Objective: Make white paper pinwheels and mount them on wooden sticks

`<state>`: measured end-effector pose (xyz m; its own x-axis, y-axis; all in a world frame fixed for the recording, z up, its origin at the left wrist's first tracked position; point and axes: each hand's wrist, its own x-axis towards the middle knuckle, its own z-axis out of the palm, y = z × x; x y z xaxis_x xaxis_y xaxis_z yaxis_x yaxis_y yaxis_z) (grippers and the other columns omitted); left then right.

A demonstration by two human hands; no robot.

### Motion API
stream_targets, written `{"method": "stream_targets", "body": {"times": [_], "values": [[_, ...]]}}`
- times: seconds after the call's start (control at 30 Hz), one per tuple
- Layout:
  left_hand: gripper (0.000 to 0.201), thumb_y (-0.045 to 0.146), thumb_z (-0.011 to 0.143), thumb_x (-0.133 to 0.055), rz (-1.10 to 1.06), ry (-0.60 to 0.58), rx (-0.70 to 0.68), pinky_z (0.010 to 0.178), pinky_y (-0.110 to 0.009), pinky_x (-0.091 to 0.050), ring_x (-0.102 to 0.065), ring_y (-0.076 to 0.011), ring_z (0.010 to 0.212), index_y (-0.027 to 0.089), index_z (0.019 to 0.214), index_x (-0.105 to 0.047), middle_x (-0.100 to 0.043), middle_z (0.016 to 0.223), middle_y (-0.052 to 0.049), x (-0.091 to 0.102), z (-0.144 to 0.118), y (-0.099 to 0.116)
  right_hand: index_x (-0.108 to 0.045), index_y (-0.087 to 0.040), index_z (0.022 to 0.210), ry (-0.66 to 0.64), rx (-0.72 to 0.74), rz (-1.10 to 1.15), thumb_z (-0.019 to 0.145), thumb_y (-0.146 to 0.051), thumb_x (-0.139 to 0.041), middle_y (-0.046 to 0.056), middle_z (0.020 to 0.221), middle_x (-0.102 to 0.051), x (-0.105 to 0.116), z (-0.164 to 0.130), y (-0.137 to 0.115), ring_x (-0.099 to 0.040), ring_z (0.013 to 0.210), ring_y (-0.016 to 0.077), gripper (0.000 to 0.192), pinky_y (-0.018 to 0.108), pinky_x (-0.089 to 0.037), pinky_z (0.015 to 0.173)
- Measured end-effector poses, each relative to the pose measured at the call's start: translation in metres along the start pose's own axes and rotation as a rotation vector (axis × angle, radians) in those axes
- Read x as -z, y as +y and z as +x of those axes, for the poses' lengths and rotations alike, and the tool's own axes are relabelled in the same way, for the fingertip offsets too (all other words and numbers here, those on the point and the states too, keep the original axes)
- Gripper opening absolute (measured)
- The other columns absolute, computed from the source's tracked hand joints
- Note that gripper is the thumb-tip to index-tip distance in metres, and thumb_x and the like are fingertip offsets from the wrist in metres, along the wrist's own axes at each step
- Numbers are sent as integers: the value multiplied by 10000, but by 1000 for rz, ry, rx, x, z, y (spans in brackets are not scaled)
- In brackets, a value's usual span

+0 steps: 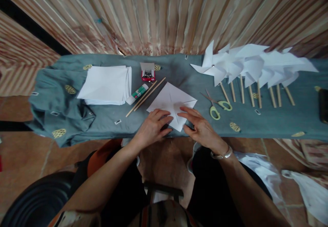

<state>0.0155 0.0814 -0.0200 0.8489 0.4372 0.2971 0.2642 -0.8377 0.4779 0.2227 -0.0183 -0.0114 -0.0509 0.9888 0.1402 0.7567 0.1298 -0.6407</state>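
Observation:
A square sheet of white paper [171, 97] lies turned like a diamond on the cloth-covered table, with slits or creases running in from its corners. My left hand [155, 124] rests on its lower left edge, fingers stretched out. On the lower right edge lies my right hand [198, 126], its fingers spread over the paper. Just right of the sheet are scissors with green handles [214, 112], blades apart. Two wooden sticks [146, 98] and a green and white glue stick [137, 94] lie to its left. Behind them stands an open red box of small metal pins [148, 75].
A stack of white paper [105, 85] sits on the left of the table. Several white paper pinwheels on wooden sticks [252, 66] lie overlapping at the right. A dark object [323, 105] is at the far right edge. Curtains [164, 18] hang behind the table.

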Motion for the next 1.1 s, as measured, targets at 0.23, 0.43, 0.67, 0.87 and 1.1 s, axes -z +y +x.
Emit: {"method": "stream_targets", "body": {"times": [0.23, 0.43, 0.67, 0.87, 1.1], "values": [[247, 276, 922, -565, 106, 5, -40, 904, -421, -518, -581, -248, 1052, 159, 1127, -634, -655, 1160, -116, -1, 3, 2, -612, -232, 1241, 2, -33, 69, 788, -81, -500, 110, 1394, -570, 3, 3, 0, -497, 1331, 249, 490, 497, -395, 1127], [195, 218, 949, -512, 69, 70, -60, 836, -368, -548, -614, -205, 942, 140, 1046, -662, -702, 1022, -92, -5, 3, 4, -625, -259, 1230, -21, -76, 133, 746, -59, -505, 88, 1410, -561, 6, 3, 2, -493, 1339, 235, 537, 473, -386, 1134], [176, 218, 939, -524, -103, 139, 142, 833, -349, -557, -648, -191, 900, 144, 957, -683, -711, 945, -82, -6, 7, 5, -710, -262, 1042, 143, -175, 253, 822, -261, -667, 73, 1261, -667, -5, 8, -2, -590, 1216, 247, 224, 462, -439, 1077], [176, 194, 924, -520, -128, 105, 250, 803, -301, -549, -662, -166, 860, 155, 906, -691, -688, 950, -68, -4, 13, 6, -720, -234, 830, 310, -219, 254, 846, -275, -649, 80, 1199, -689, -23, 21, -7, -599, 1188, 243, 84, 454, -435, 1065], [184, 212, 910, -532, -131, 70, 324, 768, -284, -548, -661, -155, 823, 150, 841, -690, -664, 969, -69, -2, 20, 3, -708, -228, 859, 345, -217, 114, 853, -277, -639, 91, 1261, -655, -29, 28, -10, -572, 1223, 260, 84, 480, -443, 1065]]}}
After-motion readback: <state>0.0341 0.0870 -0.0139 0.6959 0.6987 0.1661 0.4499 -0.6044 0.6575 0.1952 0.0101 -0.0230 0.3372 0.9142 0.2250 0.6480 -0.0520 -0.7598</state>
